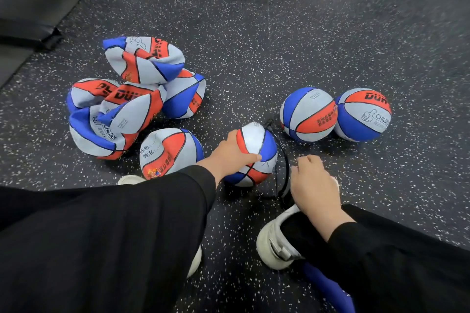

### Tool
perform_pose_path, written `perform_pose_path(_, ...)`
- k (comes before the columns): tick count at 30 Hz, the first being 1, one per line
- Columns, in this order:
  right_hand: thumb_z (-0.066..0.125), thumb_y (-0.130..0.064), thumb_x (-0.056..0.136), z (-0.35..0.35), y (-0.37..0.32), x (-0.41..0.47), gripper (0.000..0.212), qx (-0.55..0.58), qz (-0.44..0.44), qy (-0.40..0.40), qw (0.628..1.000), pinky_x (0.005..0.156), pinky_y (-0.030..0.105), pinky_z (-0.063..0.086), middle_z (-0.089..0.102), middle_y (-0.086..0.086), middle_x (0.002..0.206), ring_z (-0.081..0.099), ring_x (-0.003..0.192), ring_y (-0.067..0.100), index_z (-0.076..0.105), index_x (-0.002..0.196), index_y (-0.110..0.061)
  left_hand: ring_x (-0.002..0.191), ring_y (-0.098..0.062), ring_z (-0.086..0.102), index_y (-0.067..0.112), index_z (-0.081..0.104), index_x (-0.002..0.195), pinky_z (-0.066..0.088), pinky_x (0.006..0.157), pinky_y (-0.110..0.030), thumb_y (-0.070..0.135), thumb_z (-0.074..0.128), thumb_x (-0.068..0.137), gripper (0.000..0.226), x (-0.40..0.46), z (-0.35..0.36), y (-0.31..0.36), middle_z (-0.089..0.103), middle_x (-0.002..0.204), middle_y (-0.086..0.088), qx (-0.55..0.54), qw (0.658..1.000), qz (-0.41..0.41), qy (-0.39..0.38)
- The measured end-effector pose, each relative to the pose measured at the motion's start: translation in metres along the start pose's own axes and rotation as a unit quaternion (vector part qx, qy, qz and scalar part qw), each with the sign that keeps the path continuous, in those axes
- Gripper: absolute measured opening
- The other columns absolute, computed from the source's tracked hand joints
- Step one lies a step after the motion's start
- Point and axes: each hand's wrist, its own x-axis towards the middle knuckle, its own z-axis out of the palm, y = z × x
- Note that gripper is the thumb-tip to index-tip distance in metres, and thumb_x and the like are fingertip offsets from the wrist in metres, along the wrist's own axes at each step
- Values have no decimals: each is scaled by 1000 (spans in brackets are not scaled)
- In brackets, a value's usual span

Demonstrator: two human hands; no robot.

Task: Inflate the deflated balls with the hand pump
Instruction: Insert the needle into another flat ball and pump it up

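Speckled black rubber flooring (254,40) runs under everything, and on it, just ahead of my knees, sits the half-filled ball (255,154) I am working on, still dented on its near side. My left hand (230,154) lies over its left flank, fingers spread and pressing rather than curled, steadying it. A thin black hose (286,160) arcs from the ball's top right edge down toward my right hand (314,185), whose fingers curl over something I take to be the pump's top, though what they close on is hidden. The blue pump barrel (328,287) shows low by my white shoe (277,244). My worry is the needle: if the ball rolls under a flat palm while I stroke, the hose could tug it sideways, bending it or pulling it out. The hose also looks tight in its curve and might kink. Beside the ball lies another part-filled ball (170,152); left of that, a heap of flat balls (127,94); well apart to the right, two round balls (335,114) touching each other.
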Motion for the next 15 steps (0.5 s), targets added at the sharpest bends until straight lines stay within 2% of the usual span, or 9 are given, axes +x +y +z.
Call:
perform_pose_path(4, 46, -19, 100, 0, -7, -5, 23, 60, -59, -51, 995, 85, 40, 49, 56, 8, 118, 58, 105, 31, 62, 113, -11, 131, -31, 47, 25, 14, 159, 43, 108, -43, 57, 81, 75, 111, -1, 5, 1, 45, 149, -10, 16, 1000, 9, 8)
perform_pose_path(7, 45, -19, 100, -30, -6, 8, 24, 63, -41, -16, 997, 79, 38, 47, 61, 9, 105, 60, 97, 33, 67, 100, -9, 131, -31, 48, 28, 13, 158, 43, 109, -45, 60, 79, 73, 112, -2, 7, 0, 45, 149, -10, 21, 1000, 10, 7)
perform_pose_path(9, 46, -18, 99, -68, -14, 25, 24, 67, -45, 23, 996, 75, 35, 45, 65, 8, 100, 60, 91, 32, 70, 99, -10, 130, -32, 48, 27, 13, 159, 43, 108, -45, 59, 79, 76, 111, -1, 5, 0, 45, 149, -10, 19, 1000, 4, 9)
perform_pose_path(11, 47, -16, 99, -100, -23, 39, 24, 59, -62, 20, 996, 73, 35, 47, 68, 7, 93, 60, 87, 31, 70, 95, -10, 130, -33, 49, 24, 13, 159, 44, 106, -41, 57, 79, 78, 110, 1, 4, 1, 45, 149, -12, 22, 1000, 1, 14)
perform_pose_path(13, 45, -16, 98, -107, -27, 41, 24, 38, -67, 8, 997, 71, 37, 49, 67, 8, 88, 58, 83, 33, 67, 90, -10, 129, -33, 50, 23, 14, 160, 44, 101, -38, 57, 79, 78, 109, 1, 5, 3, 46, 149, -13, 29, 999, 2, 13)
perform_pose_path(15, 44, -16, 98, -92, -25, 33, 23, 50, -47, 68, 995, 64, 36, 42, 60, 8, 87, 54, 76, 34, 58, 80, -13, 128, -33, 51, 24, 14, 159, 44, 100, -37, 58, 79, 78, 109, 2, 6, 4, 47, 148, -12, 29, 999, 2, 13)
